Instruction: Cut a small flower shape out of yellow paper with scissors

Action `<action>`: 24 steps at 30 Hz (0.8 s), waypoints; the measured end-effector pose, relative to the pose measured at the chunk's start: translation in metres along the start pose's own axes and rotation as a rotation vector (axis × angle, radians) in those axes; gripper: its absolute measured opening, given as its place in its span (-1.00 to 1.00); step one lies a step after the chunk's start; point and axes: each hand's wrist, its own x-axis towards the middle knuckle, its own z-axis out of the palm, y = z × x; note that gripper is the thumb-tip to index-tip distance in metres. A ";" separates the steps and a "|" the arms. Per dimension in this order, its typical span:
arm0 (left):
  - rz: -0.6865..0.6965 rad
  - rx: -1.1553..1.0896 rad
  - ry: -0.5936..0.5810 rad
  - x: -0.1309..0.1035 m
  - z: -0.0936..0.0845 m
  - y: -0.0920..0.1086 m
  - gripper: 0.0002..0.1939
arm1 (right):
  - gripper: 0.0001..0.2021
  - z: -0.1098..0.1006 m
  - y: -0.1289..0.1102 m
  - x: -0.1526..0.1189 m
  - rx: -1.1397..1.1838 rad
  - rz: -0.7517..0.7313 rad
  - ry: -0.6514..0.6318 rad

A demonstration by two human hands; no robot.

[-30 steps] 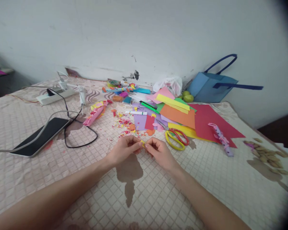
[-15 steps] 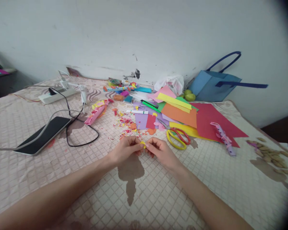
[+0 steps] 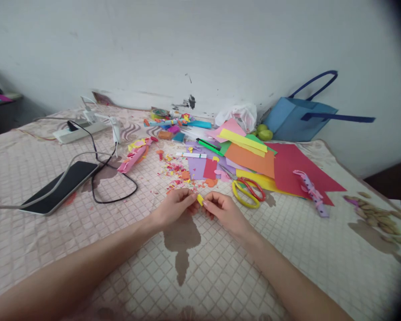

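Between my two hands, at the middle of the head view, is a small yellow paper piece (image 3: 200,199). My left hand (image 3: 177,206) pinches its left end with thumb and fingers. On the other side my right hand (image 3: 223,211) pinches its right end. Both hands are raised a little over the patterned cloth, and the other fingers are curled. Right of my right hand lie scissors (image 3: 245,194) with one yellow and one red handle loop. Beyond the hands are many small paper scraps (image 3: 175,171) in pink, red, orange and yellow.
Coloured paper sheets (image 3: 254,156) are stacked at the back right, near a blue bag (image 3: 299,118). A pink paper craft (image 3: 133,158), a phone (image 3: 62,187) and a power strip (image 3: 82,132) with cables lie left. Peanuts (image 3: 376,216) and a purple paper craft (image 3: 311,193) lie right.
The yellow piece has turned between my fingers and now shows a broader, flatter face. My hands stay in nearly the same place, both still gripping it.
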 end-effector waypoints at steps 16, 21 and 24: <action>0.054 0.084 0.003 0.002 -0.002 -0.005 -0.69 | -0.80 0.002 -0.003 -0.001 -0.029 0.015 -0.019; 0.059 0.141 0.030 0.001 -0.003 -0.004 -0.72 | -0.82 0.001 -0.003 -0.002 -0.037 0.024 -0.045; 0.059 0.145 0.028 0.001 -0.003 -0.004 -0.72 | -0.82 -0.002 -0.002 -0.002 -0.085 0.011 -0.030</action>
